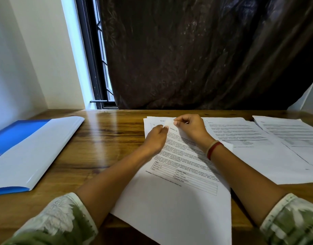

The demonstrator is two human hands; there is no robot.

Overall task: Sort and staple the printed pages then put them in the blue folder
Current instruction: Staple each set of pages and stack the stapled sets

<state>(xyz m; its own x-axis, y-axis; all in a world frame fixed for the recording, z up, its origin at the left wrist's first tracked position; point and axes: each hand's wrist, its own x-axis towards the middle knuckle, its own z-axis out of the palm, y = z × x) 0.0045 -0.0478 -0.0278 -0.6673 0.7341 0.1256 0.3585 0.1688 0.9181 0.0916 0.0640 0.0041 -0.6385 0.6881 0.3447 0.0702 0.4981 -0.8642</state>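
A stack of printed pages (178, 183) lies in front of me, its near end hanging over the desk edge. My left hand (156, 137) and my right hand (191, 128) meet at its top left corner. Both pinch the folded-up corner of the top sheet, headed "Section 10". A thin metal pin or staple shows at my right fingertips. The blue folder (26, 152) lies open at the left, with white sheets on its blue inside. No stapler is in view.
Two more piles of printed pages (249, 149) (293, 137) lie to the right, overlapping. The wooden desk (108, 138) shows bare wood between folder and pages. A dark curtain (196, 55) and a window frame stand behind the desk.
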